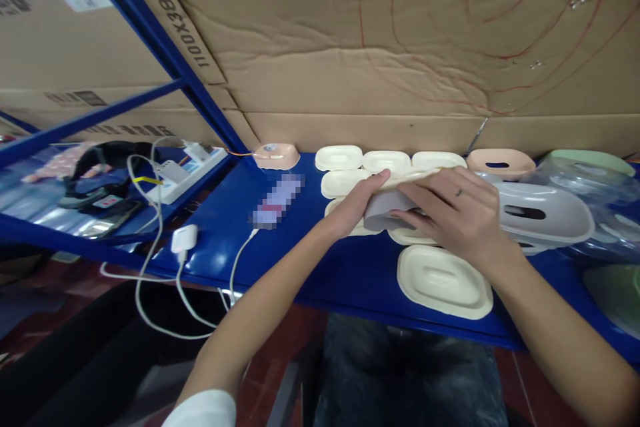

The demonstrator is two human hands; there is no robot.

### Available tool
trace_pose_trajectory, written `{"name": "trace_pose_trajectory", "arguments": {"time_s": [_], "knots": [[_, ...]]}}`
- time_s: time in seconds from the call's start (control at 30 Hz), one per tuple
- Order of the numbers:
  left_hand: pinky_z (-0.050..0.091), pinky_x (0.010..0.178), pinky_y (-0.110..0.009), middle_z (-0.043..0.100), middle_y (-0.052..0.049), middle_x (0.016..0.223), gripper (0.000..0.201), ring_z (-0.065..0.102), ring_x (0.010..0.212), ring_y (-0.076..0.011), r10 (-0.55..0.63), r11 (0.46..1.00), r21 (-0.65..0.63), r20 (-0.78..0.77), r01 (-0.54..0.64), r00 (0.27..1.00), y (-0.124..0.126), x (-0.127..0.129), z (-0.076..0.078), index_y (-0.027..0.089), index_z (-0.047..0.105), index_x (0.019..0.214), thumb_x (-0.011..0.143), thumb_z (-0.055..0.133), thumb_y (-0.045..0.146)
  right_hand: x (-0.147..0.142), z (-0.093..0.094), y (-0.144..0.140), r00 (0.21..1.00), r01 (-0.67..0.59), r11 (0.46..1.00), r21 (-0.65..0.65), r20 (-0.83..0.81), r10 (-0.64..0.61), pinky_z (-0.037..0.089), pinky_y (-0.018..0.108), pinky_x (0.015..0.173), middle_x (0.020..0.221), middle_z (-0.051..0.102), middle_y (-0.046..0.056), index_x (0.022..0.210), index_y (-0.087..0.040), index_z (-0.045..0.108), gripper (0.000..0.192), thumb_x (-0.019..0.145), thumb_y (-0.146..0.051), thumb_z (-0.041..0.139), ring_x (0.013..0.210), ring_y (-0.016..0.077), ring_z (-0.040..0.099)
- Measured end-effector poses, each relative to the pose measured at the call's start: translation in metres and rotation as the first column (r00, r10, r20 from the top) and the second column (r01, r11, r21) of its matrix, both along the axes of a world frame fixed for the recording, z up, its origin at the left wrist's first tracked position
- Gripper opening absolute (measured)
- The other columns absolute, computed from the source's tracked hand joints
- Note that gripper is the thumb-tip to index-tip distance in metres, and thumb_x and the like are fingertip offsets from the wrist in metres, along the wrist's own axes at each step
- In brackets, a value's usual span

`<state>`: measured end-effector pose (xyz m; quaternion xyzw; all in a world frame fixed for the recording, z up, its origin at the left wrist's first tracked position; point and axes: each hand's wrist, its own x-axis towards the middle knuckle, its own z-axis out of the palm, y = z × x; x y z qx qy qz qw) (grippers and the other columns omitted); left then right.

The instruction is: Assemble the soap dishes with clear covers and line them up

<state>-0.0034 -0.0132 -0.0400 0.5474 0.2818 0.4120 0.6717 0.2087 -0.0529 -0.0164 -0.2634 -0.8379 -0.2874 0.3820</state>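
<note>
Hands, left hand (357, 203) & right hand (450, 213), gripping grey tray (383, 209), maybe lidded

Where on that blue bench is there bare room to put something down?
Bare blue table lies between the phone with its white cable and the cream lids. Crowded: lids behind both hands, left hand and right hand, and gray trays at right.

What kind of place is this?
Probably a small packing or assembly workbench: a blue metal shelf-table, rows of cream plastic oval lids, and large brown cardboard sheets behind.
</note>
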Motion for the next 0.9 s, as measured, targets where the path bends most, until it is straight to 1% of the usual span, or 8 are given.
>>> {"name": "trace_pose_trajectory", "arguments": {"time_s": [0.13,0.27,0.47,0.6,0.67,0.77,0.83,0.9], "knots": [[0.058,0.078,-0.036,0.081,-0.01,0.091,0.065,0.077,0.089,-0.0298,0.031,0.999,-0.005,-0.034,-0.031,0.999,0.002,-0.006,-0.002,0.017,0.082,0.108,0.097,0.065,0.078,-0.004,-0.003,-0.001,0.999,0.041,0.999,0.03,-0.013,-0.041,0.044,0.042,0.078,0.096,0.077,0.007,0.117,-0.023,0.074,0.017,0.105,-0.034,0.077,0.086,0.0243,0.065],[0.058,0.061,-0.035,0.075,-0.011,0.077,0.077,0.072,0.068,-0.0256,-0.039,0.999,-0.01,-0.15,0.038,0.988,0.004,-0.009,0.0,0.014,0.081,0.094,0.095,0.059,0.087,-0.001,0.0,0.004,0.997,0.058,0.995,0.086,-0.046,-0.054,0.043,0.042,0.079,0.096,0.076,0.007,0.122,-0.022,0.07,0.022,0.104,-0.032,0.078,0.085,0.0248,0.064],[0.055,0.053,-0.033,0.076,-0.013,0.075,0.077,0.072,0.064,-0.026,-0.119,0.993,-0.019,-0.139,0.118,0.983,0.003,-0.01,-0.002,0.016,0.08,0.093,0.095,0.056,0.09,0.0,-0.002,0.006,0.998,0.034,0.999,-0.032,-0.042,-0.036,0.044,0.041,0.079,0.097,0.072,0.007,0.119,-0.023,0.072,0.019,0.104,-0.034,0.078,0.088,0.025,0.062],[0.055,0.053,-0.033,0.074,-0.013,0.073,0.077,0.072,0.066,-0.0274,-0.115,0.993,-0.01,-0.163,0.115,0.98,0.002,-0.01,-0.001,0.016,0.08,0.092,0.094,0.056,0.089,0.0,-0.005,0.005,0.997,0.014,0.998,-0.061,-0.07,-0.018,0.048,0.042,0.08,0.097,0.072,0.008,0.118,-0.024,0.074,0.017,0.103,-0.031,0.078,0.089,0.0257,0.063],[0.055,0.054,-0.033,0.072,-0.012,0.073,0.073,0.071,0.066,-0.026,-0.065,0.997,0.021,-0.143,0.069,0.988,0.003,-0.01,0.0,0.016,0.079,0.088,0.094,0.06,0.087,0.002,-0.003,0.005,0.991,-0.001,0.998,-0.067,-0.13,-0.008,0.051,0.043,0.08,0.098,0.073,0.008,0.12,-0.025,0.074,0.017,0.102,-0.027,0.076,0.09,0.0263,0.066],[0.056,0.056,-0.032,0.074,-0.012,0.085,0.064,0.069,0.07,-0.0228,0.094,0.994,0.065,-0.031,-0.092,0.995,0.007,-0.013,0.002,0.016,0.076,0.091,0.09,0.073,0.08,0.01,0.003,0.003,0.956,0.006,0.999,-0.045,-0.294,-0.019,0.054,0.042,0.076,0.099,0.074,0.008,0.119,-0.025,0.076,0.02,0.101,-0.016,0.071,0.088,0.0262,0.07],[0.057,0.059,-0.032,0.073,-0.012,0.093,0.059,0.068,0.073,-0.0207,0.212,0.972,0.088,0.056,-0.217,0.976,0.011,-0.016,0.002,0.016,0.076,0.094,0.087,0.082,0.073,0.017,0.008,0.001,0.92,0.032,0.999,-0.007,-0.391,-0.032,0.052,0.041,0.07,0.095,0.075,0.009,0.114,-0.024,0.076,0.02,0.099,-0.013,0.07,0.081,0.0256,0.069],[0.059,0.063,-0.033,0.072,-0.011,0.099,0.054,0.068,0.076,-0.0196,0.293,0.947,0.103,0.121,-0.305,0.949,0.015,-0.02,0.002,0.015,0.075,0.096,0.086,0.086,0.067,0.024,0.011,0.0,0.909,0.082,0.997,0.008,-0.41,-0.071,0.05,0.042,0.067,0.092,0.075,0.009,0.112,-0.024,0.075,0.019,0.098,-0.013,0.07,0.078,0.0263,0.067]]}}
